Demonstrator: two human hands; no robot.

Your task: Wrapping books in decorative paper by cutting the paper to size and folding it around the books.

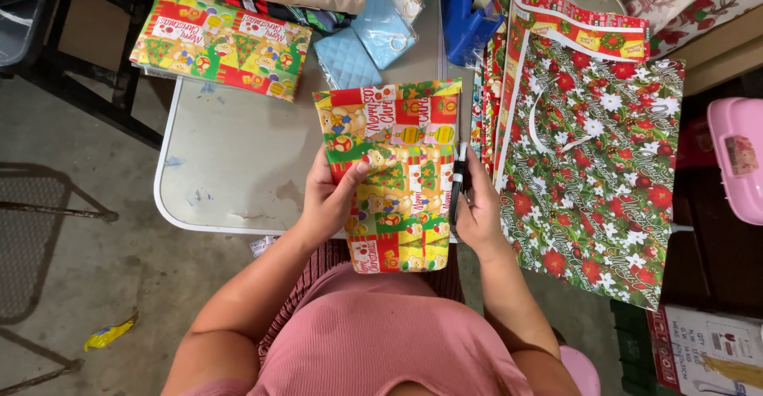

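You're at a gift-wrapping workshop: a worn bench (230,157) on bare concrete floor (87,285), stacked wrapping paper (222,42), gift bags (596,157), tape dispenser (469,6).

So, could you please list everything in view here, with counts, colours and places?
folded wrap: one, red-green-yellow, held over table edge
marker: one, black, in right hand
table: one, grey, centre
wrap pack: one, red-green-yellow, table's far left
pouches: two, light blue, far centre
tape dispenser: one, blue, far centre
floral bags: stack, red-green-white, right
pink box: one, far right
left hand: grip on wrap
right hand: grip on wrap and marker
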